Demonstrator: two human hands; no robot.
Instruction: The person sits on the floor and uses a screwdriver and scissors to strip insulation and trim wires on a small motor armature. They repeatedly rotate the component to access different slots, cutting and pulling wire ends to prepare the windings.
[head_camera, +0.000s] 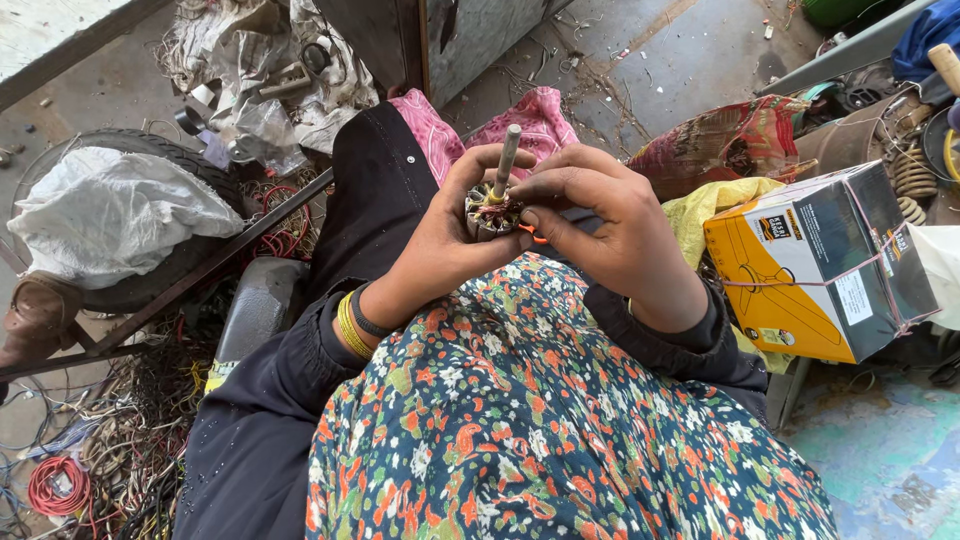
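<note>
Nearest to me lay my floral lap (560, 420), and just above it I held one small motor armature (493, 212) in both hands. My left hand (440, 235) was wrapped closed around its wound body from the left, two bangles (355, 322), one yellow and one black, on that wrist. My right hand (600, 225) was curled over it from the right, fingertips pinching at the coloured wires on top, a bit of orange wire showing beneath them. One metal shaft (507, 160) stood up between my thumbs, tilted slightly right. Off to the right sat one yellow and black cardboard box (825, 265) tied with string. On the left, farther out, one tyre (150, 225) held one white sack (110, 210), with tangled wires (120, 460) on the near-left floor.
</note>
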